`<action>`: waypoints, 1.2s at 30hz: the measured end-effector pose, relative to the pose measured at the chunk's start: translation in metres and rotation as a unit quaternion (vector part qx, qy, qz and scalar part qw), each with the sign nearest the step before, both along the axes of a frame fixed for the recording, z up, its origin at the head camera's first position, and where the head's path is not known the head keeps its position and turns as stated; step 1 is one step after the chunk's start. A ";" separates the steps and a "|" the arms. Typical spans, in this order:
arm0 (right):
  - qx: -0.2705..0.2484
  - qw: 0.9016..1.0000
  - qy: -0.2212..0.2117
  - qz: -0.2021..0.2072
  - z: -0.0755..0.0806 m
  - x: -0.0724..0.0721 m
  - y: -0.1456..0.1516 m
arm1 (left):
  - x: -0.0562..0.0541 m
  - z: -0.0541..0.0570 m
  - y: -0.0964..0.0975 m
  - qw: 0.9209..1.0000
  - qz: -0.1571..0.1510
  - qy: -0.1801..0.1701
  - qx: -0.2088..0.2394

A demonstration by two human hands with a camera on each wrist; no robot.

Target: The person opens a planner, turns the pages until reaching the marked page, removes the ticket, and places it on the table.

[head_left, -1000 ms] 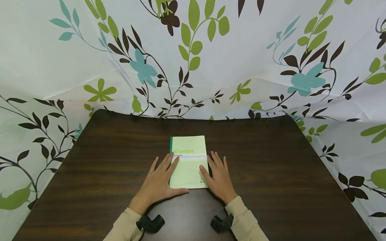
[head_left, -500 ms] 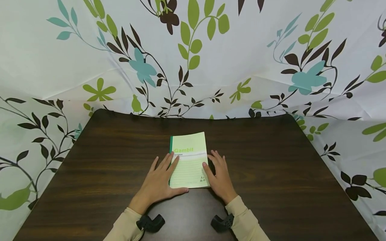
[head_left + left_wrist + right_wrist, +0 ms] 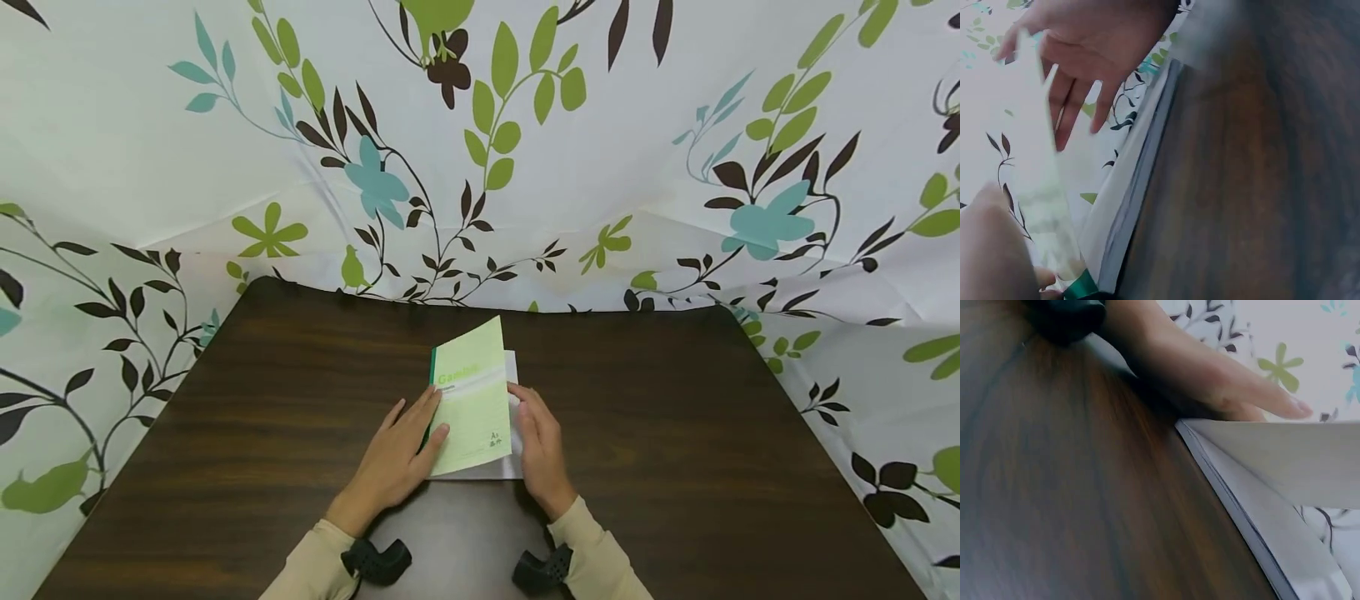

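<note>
A light-green notebook (image 3: 471, 408) with a dark green spine lies on the table, its front cover lifted at the right side and tilted. White pages (image 3: 513, 462) show under the cover. My left hand (image 3: 393, 458) rests along the spine side, fingers extended and thumb over the cover. At the notebook's right edge is my right hand (image 3: 542, 450), its fingertips beside the raised cover. From the left wrist view, the right hand (image 3: 1088, 53) appears with palm facing and fingers spread fairly straight. In the right wrist view, the left hand (image 3: 1204, 378) is partly hidden behind the lifted cover.
The notebook lies on a dark wooden table (image 3: 660, 433). A white cloth (image 3: 637, 125) with leaf and flower prints hangs behind and at both sides. Black wrist cameras (image 3: 377, 562) sit at the beige sleeves (image 3: 311, 562).
The notebook's cover has gone from nearly flat to raised, swinging up toward the left and uncovering pages. My right hand has turned and moved slightly left. My left thumb has shifted up onto the cover.
</note>
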State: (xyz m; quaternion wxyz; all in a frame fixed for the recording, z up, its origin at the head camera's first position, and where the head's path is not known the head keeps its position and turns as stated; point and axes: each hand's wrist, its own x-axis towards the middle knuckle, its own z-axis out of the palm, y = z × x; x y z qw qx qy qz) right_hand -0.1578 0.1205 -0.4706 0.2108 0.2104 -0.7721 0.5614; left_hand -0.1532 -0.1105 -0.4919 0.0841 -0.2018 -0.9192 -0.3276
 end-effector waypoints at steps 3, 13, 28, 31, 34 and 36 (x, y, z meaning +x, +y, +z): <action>0.032 0.997 0.018 0.068 -0.002 0.002 -0.011 | -0.004 0.001 -0.002 0.997 0.025 -0.022 0.067; 0.213 0.964 0.005 0.158 -0.012 0.009 -0.039 | -0.020 0.031 -0.067 0.930 0.204 -0.040 0.304; 0.445 0.884 0.048 0.133 -0.015 0.019 -0.050 | 0.005 0.070 -0.078 0.982 0.154 0.020 0.106; 0.451 0.882 0.055 0.125 -0.015 0.018 -0.051 | 0.000 0.056 -0.064 0.996 0.080 0.025 0.030; 0.441 0.887 0.055 0.125 -0.014 0.017 -0.051 | -0.004 0.039 -0.055 0.999 0.023 0.000 -0.030; 0.423 0.896 0.045 0.130 -0.014 0.017 -0.051 | -0.004 0.029 -0.052 0.998 0.006 -0.019 -0.060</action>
